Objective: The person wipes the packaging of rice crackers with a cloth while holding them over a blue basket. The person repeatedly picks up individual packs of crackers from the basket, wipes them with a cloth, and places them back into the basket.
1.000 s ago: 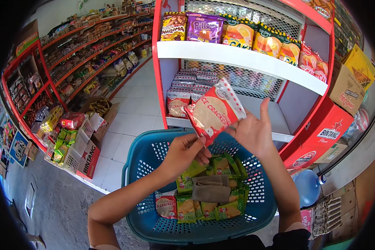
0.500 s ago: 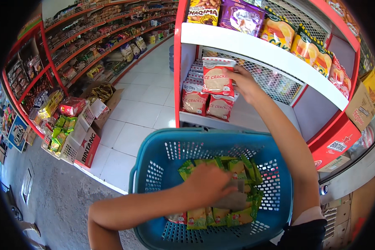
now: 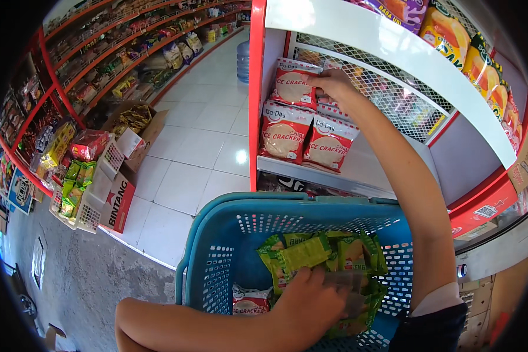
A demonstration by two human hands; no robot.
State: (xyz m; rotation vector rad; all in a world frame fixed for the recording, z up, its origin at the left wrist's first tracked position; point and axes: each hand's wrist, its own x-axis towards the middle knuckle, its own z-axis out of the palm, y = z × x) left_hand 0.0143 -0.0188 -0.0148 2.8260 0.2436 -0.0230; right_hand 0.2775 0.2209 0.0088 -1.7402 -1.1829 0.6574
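On the lower shelf my right hand (image 3: 336,89) pinches the right edge of a red-and-white bag of crackers (image 3: 294,85). It sits on top of the stacked cracker bags, above two more bags (image 3: 286,132) that stand side by side in front. My left hand (image 3: 311,302) is down inside the blue basket (image 3: 217,220), fingers curled over green snack packets (image 3: 305,253). A greyish, see-through thing (image 3: 353,288) shows at its fingers; what it is I cannot make out. Beside that wrist lies another cracker bag (image 3: 252,300) in the basket.
Yellow cake packs (image 3: 444,35) line the upper shelf behind a white curved edge (image 3: 393,56). On the left stand a white crate (image 3: 88,211) of snacks and an open carton (image 3: 149,132). A blue water jug (image 3: 243,61) stands on the tiled floor (image 3: 211,117).
The cracker bag in my right hand has moved back onto the stack, no longer held up in front of it. My left hand has shifted toward the basket's near side. The view has tilted down.
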